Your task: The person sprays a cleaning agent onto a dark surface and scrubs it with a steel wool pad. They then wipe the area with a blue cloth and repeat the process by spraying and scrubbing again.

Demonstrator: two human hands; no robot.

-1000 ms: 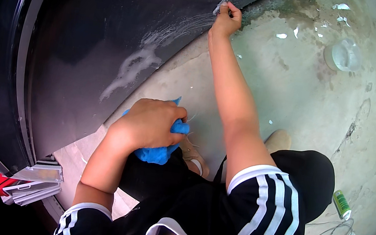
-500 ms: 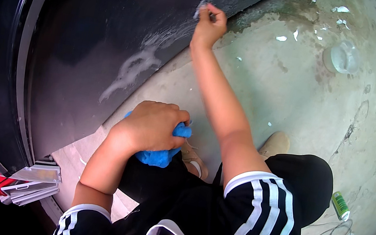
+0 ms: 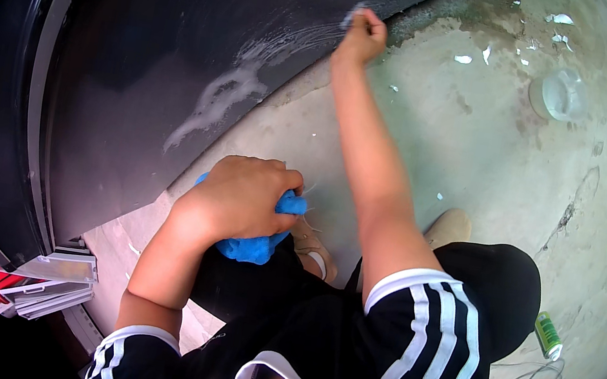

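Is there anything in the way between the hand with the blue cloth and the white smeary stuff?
Nothing visible blocks it: between the left hand, with its blue cloth, and the white smear on the dark panel, only pale floor and the panel's edge show.

The concrete floor (image 3: 498, 165) is brightly and softly lit with a faint greenish cast, while the dark panel (image 3: 151, 46) is left dim. Fine detail around the right hand (image 3: 364, 38) is slightly blurred; straight edges are bowed, and the corners are swallowed by black vignetting.
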